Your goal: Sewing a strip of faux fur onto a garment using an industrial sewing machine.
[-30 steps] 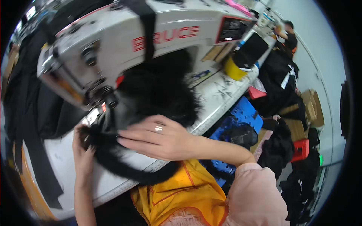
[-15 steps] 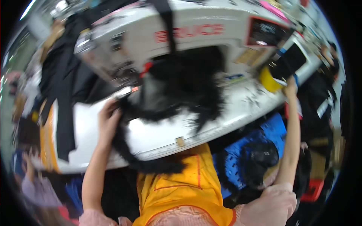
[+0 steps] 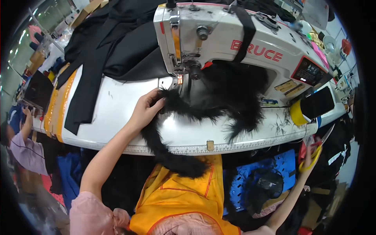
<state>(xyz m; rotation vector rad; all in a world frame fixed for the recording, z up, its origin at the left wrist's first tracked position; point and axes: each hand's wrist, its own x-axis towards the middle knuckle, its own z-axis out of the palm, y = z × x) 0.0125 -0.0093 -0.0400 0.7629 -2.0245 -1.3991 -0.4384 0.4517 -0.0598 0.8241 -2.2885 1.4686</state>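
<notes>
My left hand pinches the edge of a black fur trim just in front of the sewing machine's needle area. One furry strip hangs from there over the table's front edge onto my yellow apron. The rest of the black piece, with a smooth dark grey side showing, lies under the arm of the white sewing machine. Off the table's right end, my right hand is closed on scissors with yellow handles, blades pointing up and away. That hand is slightly blurred.
A yellow holder with a phone leaning on it stands at the table's right end. Black fabric is heaped on the left. Below the table is a blue perforated crate. Another person's hand shows at far left.
My right hand has gone from beside the yellow holder down and back, with the scissors now visible in it. The head view has shifted; my left hand stays at the fur.
</notes>
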